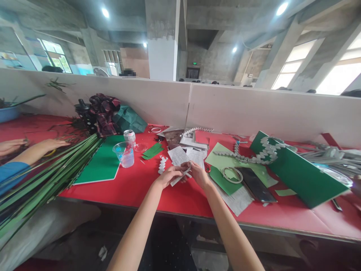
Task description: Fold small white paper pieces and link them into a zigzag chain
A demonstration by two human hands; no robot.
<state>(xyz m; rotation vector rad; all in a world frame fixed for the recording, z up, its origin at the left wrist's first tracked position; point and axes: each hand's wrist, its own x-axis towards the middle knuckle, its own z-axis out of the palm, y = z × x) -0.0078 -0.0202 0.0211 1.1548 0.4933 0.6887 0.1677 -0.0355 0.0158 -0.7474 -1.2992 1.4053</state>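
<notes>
Over the red table [135,192], my left hand [170,175] and my right hand [197,173] meet at a thin grey-white paper strip [182,177]. My left hand's fingers are closed on the strip from the left. The fingers of my right hand pinch its upper right end. Printed paper sheets [178,155] lie just behind both hands. To the left of my left hand is a short folded white zigzag piece [162,165]. A dark phone [258,184] and a white ring roll [232,175] lie to the right of my right hand.
A plastic cup [126,155] and a can [129,137] stand at left, by a green board [98,163]. Long green leaves [56,173] reach over the left edge near another person's hands. Another green board [304,173] leans at right beside a folded paper chain [266,150].
</notes>
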